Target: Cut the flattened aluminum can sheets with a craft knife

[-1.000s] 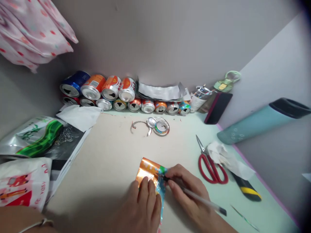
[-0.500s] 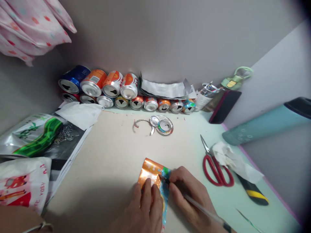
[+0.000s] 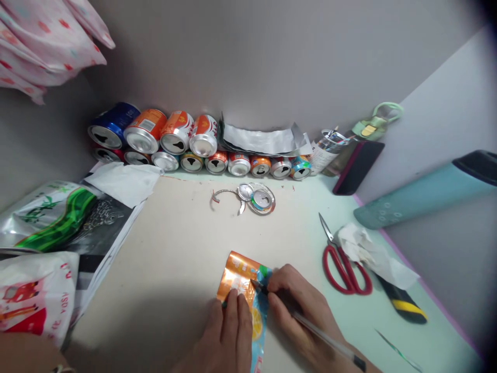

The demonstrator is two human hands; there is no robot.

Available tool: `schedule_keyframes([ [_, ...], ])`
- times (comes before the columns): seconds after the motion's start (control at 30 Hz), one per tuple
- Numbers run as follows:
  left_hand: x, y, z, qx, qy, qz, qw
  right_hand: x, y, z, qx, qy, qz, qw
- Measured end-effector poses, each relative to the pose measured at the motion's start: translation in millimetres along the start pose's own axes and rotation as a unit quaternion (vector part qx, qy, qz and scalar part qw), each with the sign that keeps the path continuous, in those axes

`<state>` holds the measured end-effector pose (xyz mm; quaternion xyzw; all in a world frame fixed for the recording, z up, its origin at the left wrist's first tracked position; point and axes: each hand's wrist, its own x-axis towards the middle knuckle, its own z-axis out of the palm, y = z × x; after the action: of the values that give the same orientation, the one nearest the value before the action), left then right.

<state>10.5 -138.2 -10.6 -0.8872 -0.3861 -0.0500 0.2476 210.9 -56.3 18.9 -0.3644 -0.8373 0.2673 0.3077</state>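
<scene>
An orange and blue sheet [image 3: 257,324], apparently cut from a drink can and printed with an orange slice, lies on the table near me. My left hand [image 3: 229,331] rests flat on its left part, fingers stretched out and pressing it down. In my right hand [image 3: 306,311] is a pen [image 3: 322,336] with a clear barrel and a dark grip. Its tip touches the sheet, just above and right of my left fingertips. The sheet's lower left part is hidden under my left hand.
Several drink cans [image 3: 145,130] are stacked along the wall, beside curved metal sheets [image 3: 260,141]. Can ends and a metal ring [image 3: 261,199] lie mid-table. To the right are red-handled scissors [image 3: 347,272], crumpled tissue [image 3: 363,248], a black-yellow handle [image 3: 406,305] and a blue bottle [image 3: 419,197].
My left fingers have shifted slightly down and left, showing more of the printed orange slice. The pen tip has moved only a little on the sheet. The whole view has shifted slightly.
</scene>
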Motion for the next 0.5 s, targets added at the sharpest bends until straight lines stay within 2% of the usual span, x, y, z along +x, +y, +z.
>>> schedule_keyframes([
  [0.17, 4.3, 4.4, -2.7, -0.027, -0.005, -0.034, 0.999, 4.3, -2.6, -1.2, 0.012, 0.000, -0.007, 1.000],
  [0.5, 0.2, 1.7, -3.5, -0.001, -0.018, 0.000, 1.000, 2.1, -0.8, -0.2, 0.032, -0.019, 0.025, 0.999],
])
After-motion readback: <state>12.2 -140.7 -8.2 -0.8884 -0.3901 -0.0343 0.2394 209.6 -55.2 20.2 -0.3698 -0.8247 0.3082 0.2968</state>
